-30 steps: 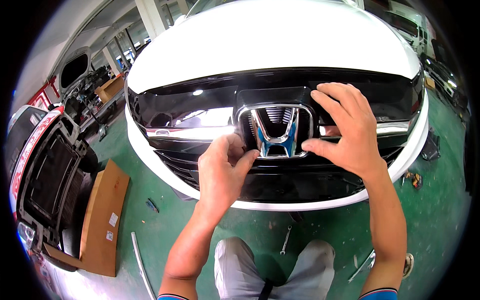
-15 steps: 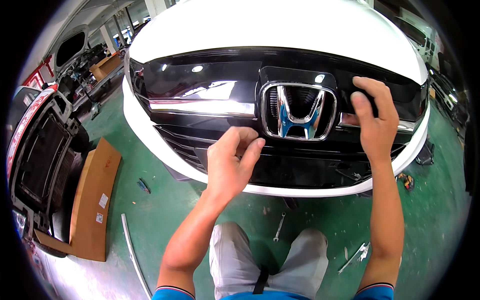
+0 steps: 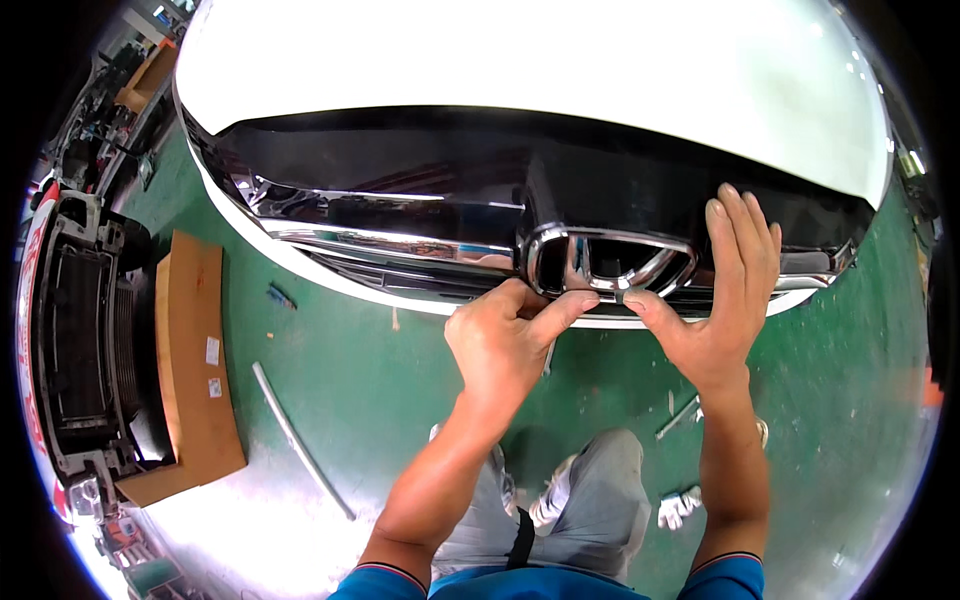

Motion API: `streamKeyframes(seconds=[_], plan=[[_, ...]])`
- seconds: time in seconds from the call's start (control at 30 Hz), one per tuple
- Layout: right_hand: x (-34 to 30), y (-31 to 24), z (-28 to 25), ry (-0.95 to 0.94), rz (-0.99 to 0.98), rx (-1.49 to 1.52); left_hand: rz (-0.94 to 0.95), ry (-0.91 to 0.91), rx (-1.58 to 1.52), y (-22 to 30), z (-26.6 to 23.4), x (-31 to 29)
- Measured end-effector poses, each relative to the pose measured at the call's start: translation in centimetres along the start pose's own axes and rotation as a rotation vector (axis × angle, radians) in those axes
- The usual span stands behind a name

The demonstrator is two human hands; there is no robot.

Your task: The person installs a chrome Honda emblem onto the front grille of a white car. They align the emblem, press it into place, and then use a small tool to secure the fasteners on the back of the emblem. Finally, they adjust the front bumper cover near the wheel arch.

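Observation:
A chrome car emblem in a rounded frame sits in the glossy black front grille of a white car. My left hand is at its lower left corner, fingers bent and thumb laid along the lower rim. The fingertips are partly hidden behind the hand. To the right, my right hand is open, its long fingers stretched upward over the grille beside the emblem. Its thumb reaches left to the emblem's lower rim, close to the left thumb. Both thumbs hide part of that rim.
The white hood spreads beyond the grille. At the left stand a cardboard box and a stripped car front. On the green floor lie a pale strip, a metal tool and white gloves.
Both hands, apart from the emblem before, now touch its lower edge with their thumbs. My right fingers have straightened. The view has tilted down, bringing the gloves into sight.

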State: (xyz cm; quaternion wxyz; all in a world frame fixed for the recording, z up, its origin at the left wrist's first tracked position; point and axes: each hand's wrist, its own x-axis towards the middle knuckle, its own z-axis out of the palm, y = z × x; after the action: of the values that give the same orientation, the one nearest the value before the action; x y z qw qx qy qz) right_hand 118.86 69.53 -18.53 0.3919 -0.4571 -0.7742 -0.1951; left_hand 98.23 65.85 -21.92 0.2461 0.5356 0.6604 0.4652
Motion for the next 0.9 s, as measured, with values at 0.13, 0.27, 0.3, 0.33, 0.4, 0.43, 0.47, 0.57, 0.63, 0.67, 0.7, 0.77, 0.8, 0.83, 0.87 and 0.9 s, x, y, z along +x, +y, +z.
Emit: streamKeyframes(seconds=[0.13, 0.27, 0.3, 0.33, 0.4, 0.43, 0.47, 0.57, 0.63, 0.67, 0.7, 0.77, 0.8, 0.83, 0.87, 0.9], plan=[[0.2, -0.3, -0.9, -0.11, 0.025, -0.028, -0.201, -0.117, -0.061, 0.8, -1.0, 0.4], [1.4, -0.5, -2.5, -0.221, 0.047, 0.045, -0.356, -0.216, -0.232, 0.8, -2.0, 0.8], [1.7, -0.7, -3.3, -0.222, 0.142, 0.179, -0.402, -0.264, -0.285, -0.1, -2.2, 1.0], [1.7, -1.1, -4.3, -0.222, 0.237, 0.313, -0.413, -0.284, -0.3, -0.5, -2.7, 0.4], [1.5, -1.9, -4.8, -0.039, 0.359, 0.469, -0.393, -0.302, -0.359, 0.4, -3.5, 0.3], [1.7, -2.9, -5.1, -0.142, 0.594, 0.564, -0.369, -0.294, -0.401, 1.3, -3.7, 0.3], [1.8, -4.2, -5.9, -0.252, 0.835, 0.652, -0.351, -0.289, -0.444, 2.4, -3.9, 0.2], [2.0, -6.6, -4.3, -0.303, 1.212, 0.874, -0.44, -0.223, -0.562, 5.6, -3.8, 1.1], [2.6, -7.5, -3.2, -0.287, 1.305, 0.957, -0.504, -0.223, -0.599, 6.4, -3.6, 1.6], [2.9, -8.0, -3.0, -0.3, 1.332, 0.975, -0.54, -0.221, -0.614, 6.6, -3.6, 1.7], [3.2, -8.4, -2.8, -0.312, 1.359, 0.993, -0.542, -0.215, -0.603, 6.7, -3.7, 1.8], [3.9, -8.9, -2.2, -0.284, 1.399, 0.982, -0.542, -0.205, -0.584, 7.0, -3.7, 2.1], [4.2, -9.1, -2.1, -0.272, 1.424, 0.981, -0.541, -0.204, -0.565, 7.0, -3.8, 2.2], [4.4, -9.2, -2.0, -0.259, 1.448, 0.979, -0.54, -0.203, -0.546, 6.8, -3.9, 2.1], [4.5, -9.2, -1.9, -0.263, 1.457, 0.939, -0.539, -0.202, -0.529, 6.7, -3.8, 2.1], [4.4, -9.2, -1.9, -0.267, 1.465, 0.9, -0.536, -0.195, -0.517, 6.7, -3.8, 2.0]])
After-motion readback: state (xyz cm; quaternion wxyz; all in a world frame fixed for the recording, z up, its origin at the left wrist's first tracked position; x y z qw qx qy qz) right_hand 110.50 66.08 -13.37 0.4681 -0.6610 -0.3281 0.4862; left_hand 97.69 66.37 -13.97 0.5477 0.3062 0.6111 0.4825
